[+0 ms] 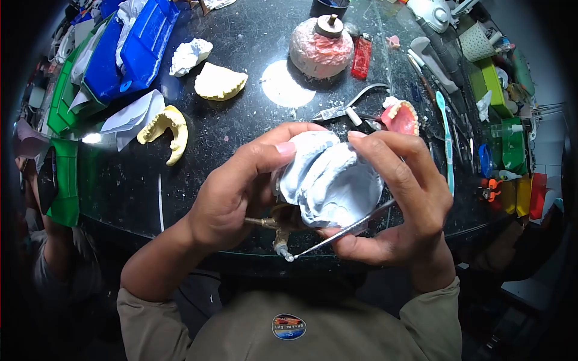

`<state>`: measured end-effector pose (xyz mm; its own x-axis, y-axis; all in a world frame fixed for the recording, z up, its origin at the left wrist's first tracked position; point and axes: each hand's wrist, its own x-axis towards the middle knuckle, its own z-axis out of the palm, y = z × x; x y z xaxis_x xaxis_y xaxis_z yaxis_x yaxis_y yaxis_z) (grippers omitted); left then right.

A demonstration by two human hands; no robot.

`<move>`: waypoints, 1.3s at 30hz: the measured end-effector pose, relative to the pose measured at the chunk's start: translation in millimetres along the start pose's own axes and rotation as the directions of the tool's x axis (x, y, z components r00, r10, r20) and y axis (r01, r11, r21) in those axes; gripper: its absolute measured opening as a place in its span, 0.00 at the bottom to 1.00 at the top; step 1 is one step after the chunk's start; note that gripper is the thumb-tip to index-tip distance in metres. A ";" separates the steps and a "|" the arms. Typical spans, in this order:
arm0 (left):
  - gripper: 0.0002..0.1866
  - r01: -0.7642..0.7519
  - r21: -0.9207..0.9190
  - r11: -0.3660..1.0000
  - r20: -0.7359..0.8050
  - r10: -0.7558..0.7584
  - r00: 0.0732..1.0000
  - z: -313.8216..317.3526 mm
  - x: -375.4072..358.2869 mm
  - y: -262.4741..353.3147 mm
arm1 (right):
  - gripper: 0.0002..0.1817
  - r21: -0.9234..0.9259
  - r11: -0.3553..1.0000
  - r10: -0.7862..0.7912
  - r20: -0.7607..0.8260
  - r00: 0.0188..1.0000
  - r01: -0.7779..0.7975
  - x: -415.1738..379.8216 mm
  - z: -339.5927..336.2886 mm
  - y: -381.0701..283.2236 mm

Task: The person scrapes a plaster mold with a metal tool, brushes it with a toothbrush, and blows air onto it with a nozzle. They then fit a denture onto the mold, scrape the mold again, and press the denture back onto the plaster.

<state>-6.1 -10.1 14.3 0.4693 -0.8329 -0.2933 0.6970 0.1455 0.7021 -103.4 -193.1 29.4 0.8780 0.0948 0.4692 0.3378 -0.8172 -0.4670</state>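
Observation:
A white plaster dental cast (346, 180) is held between my two hands near the table's front edge. My left hand (223, 189) grips its left side, with the thumb on top. The fingers of my right hand (415, 198) close on its right side, and a thin metal dental instrument (343, 233) lies in the same hand, its tip pointing down to the left. Below the cast shows a brass-coloured metal frame (280, 233), partly hidden by the cast and my left hand.
Yellow dental casts (221, 82) and a white plaster piece (191, 57) lie at the back left, near a blue bin (135, 48). Behind my right hand are a pink denture (401, 118), pliers (337, 112), a toothbrush (446, 132) and a wax-smeared round pot (321, 51).

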 end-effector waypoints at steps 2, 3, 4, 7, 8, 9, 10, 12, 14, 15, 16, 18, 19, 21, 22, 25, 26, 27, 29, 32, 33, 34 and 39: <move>0.30 -0.037 -0.020 0.999 0.019 0.037 0.999 -1.0 0.4 -2.1 | 0.39 0.001 1.000 0.001 -0.001 1.000 -0.001 0.0 0.2 0.0; 0.30 -0.033 -0.024 0.999 0.017 0.033 0.999 -0.8 0.4 -2.1 | 0.39 -0.002 1.000 -0.002 -0.002 1.000 0.002 0.1 0.1 0.1; 0.30 -0.029 -0.029 0.999 0.015 0.029 0.999 -0.4 0.3 -2.0 | 0.39 -0.004 1.000 -0.004 -0.003 1.000 0.004 0.1 0.0 0.2; 0.30 -0.033 -0.032 0.999 0.003 0.034 0.999 0.7 0.3 -2.3 | 0.39 -0.013 1.000 -0.013 -0.001 1.000 0.013 0.8 -0.4 0.0; 0.30 -0.037 -0.032 0.999 -0.002 0.037 0.999 1.0 0.3 -2.4 | 0.39 -0.014 1.000 -0.011 -0.001 1.000 0.011 0.8 -0.5 -0.5; 0.30 -0.039 -0.035 0.999 0.001 0.039 0.999 0.8 0.3 -2.5 | 0.39 -0.015 1.000 -0.012 -0.003 1.000 0.012 0.8 -0.3 -0.6; 0.31 -0.042 -0.038 0.998 0.004 0.042 0.999 0.6 0.4 -2.6 | 0.39 -0.016 1.000 -0.013 -0.005 1.000 0.013 0.8 0.0 -0.6; 0.31 -0.045 -0.038 0.998 0.007 0.045 0.999 0.5 0.3 -2.7 | 0.38 -0.015 1.000 -0.018 -0.015 1.000 0.017 0.4 0.8 0.1; 0.31 -0.046 -0.032 0.998 0.007 0.046 0.999 0.5 0.1 -2.4 | 0.38 -0.014 1.000 -0.021 -0.021 1.000 0.021 0.3 1.3 0.2; 0.31 -0.046 -0.028 0.999 0.006 0.047 0.999 0.4 0.1 -2.5 | 0.38 -0.013 1.000 -0.022 -0.024 0.999 0.021 0.2 1.4 0.2; 0.31 -0.047 -0.025 0.999 0.006 0.048 0.999 0.3 0.2 -2.5 | 0.38 -0.012 1.000 -0.023 -0.026 0.999 0.022 0.2 1.5 0.3; 0.31 -0.046 -0.023 0.999 0.007 0.046 0.999 0.1 0.3 -2.5 | 0.38 -0.010 1.000 -0.025 -0.030 0.999 0.025 0.2 1.8 0.3; 0.31 -0.044 -0.025 0.999 0.008 0.044 0.999 0.0 0.3 -2.6 | 0.38 -0.010 1.000 -0.026 -0.031 0.999 0.026 0.2 1.9 0.4; 0.29 -0.046 -0.062 0.997 0.042 0.049 0.998 -1.8 0.2 -3.3 | 0.38 -0.010 1.000 -0.029 -0.033 0.999 0.029 0.3 1.9 0.5; 0.27 -0.049 -0.097 0.994 0.073 0.057 0.996 -4.5 -0.1 -4.1 | 0.37 -0.010 1.000 -0.029 -0.033 0.999 0.029 0.3 1.9 0.5; 0.29 -0.045 -0.058 0.997 0.033 0.047 0.998 -1.2 0.2 -3.1 | 0.37 -0.003 1.000 -0.023 -0.034 0.999 0.023 0.6 1.9 -0.2; 0.31 -0.040 -0.022 0.999 -0.004 0.040 0.999 0.5 0.3 -2.7 | 0.37 -0.001 1.000 -0.021 -0.035 0.999 0.021 0.7 2.0 -0.5; 0.31 -0.038 -0.027 0.999 -0.004 0.038 0.999 0.7 0.2 -2.8 | 0.37 0.000 1.000 -0.019 -0.035 0.999 0.019 0.7 2.1 -0.6; 0.31 -0.035 -0.038 0.999 -0.004 0.035 0.999 0.6 0.2 -3.0 | 0.37 0.002 1.000 -0.018 -0.037 0.999 0.018 0.7 2.2 -0.9; 0.30 -0.036 -0.044 0.998 0.008 0.037 0.999 -0.6 0.4 -3.3 | 0.37 -0.001 1.000 -0.025 -0.036 0.999 0.025 1.1 2.0 -0.6; 0.29 -0.038 -0.054 0.998 0.032 0.039 0.999 -1.5 0.3 -2.9 | 0.37 -0.002 1.000 -0.026 -0.035 0.999 0.026 1.1 1.9 -0.5; 0.27 -0.039 -0.064 0.997 0.057 0.042 0.998 -2.8 0.0 -2.2 | 0.37 -0.002 1.000 -0.028 -0.034 0.999 0.028 1.1 1.8 -0.4; 0.27 -0.059 -0.005 0.998 0.040 0.059 0.997 -1.0 0.3 -1.4 | 0.37 -0.006 1.000 -0.028 -0.031 0.999 0.028 0.6 1.9 -0.3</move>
<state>-6.4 -10.0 12.6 0.4878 -0.8433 -0.2255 0.6711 0.1970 0.7147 -102.4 -191.8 28.4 0.8571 0.0998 0.5054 0.3602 -0.8174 -0.4495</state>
